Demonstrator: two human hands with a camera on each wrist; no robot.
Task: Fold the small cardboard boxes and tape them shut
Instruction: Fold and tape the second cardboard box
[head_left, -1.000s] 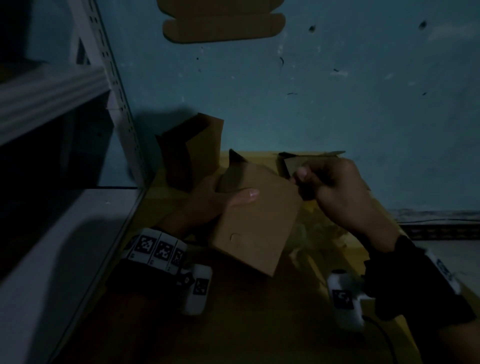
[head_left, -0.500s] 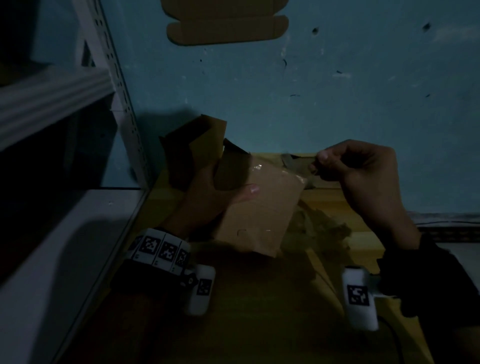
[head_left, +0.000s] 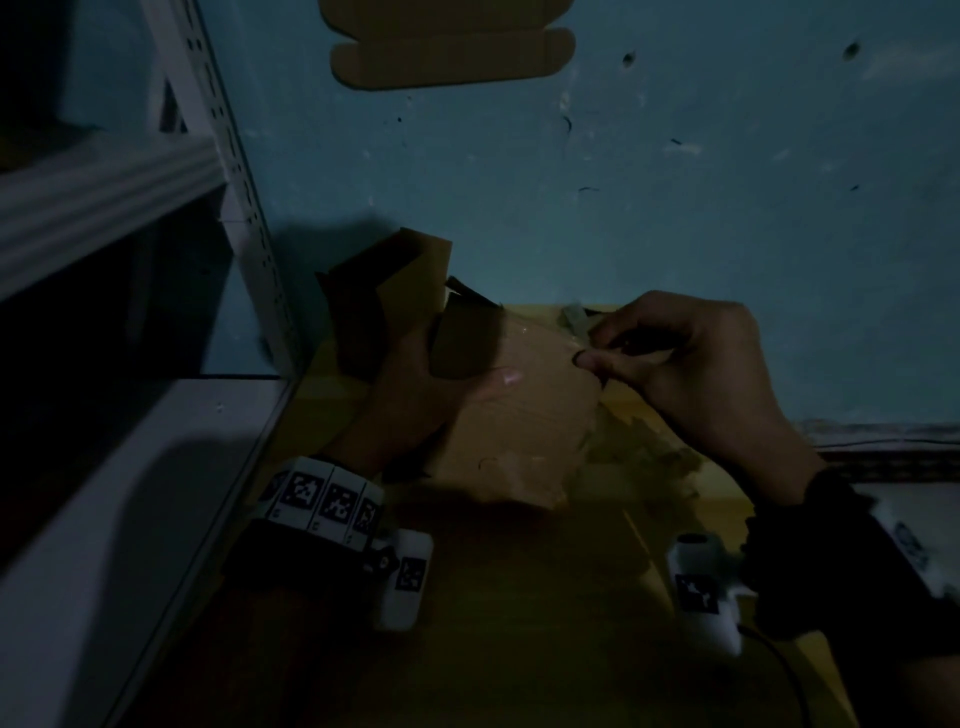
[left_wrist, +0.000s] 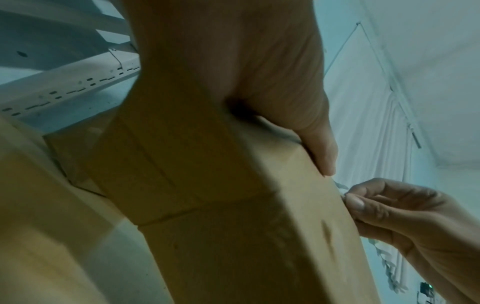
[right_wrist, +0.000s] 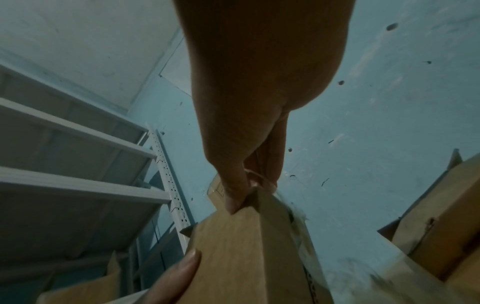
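My left hand (head_left: 467, 384) grips a small brown cardboard box (head_left: 519, 415) above the yellow table, thumb across its top face and fingers hidden behind it. My right hand (head_left: 589, 345) is at the box's upper right corner and pinches a strip of clear tape (head_left: 574, 317) between thumb and forefinger. In the left wrist view the box (left_wrist: 233, 226) fills the middle, and the right hand (left_wrist: 363, 205) pinches the jagged tape end (left_wrist: 340, 185) at its edge. The right wrist view has the thumb (right_wrist: 233, 195) pressed on the box corner (right_wrist: 246, 246).
A white metal shelf rack (head_left: 234, 208) stands close on the left. Behind the left hand is another open cardboard box (head_left: 384, 291). A flat cardboard blank (head_left: 452, 57) hangs on the blue wall. More boxes (right_wrist: 428, 216) sit at the right. The table (head_left: 519, 597) stretches toward me.
My right hand drew away to the right, then came back left to the box's upper right corner. The left hand tilted the box so that its far end sits higher.
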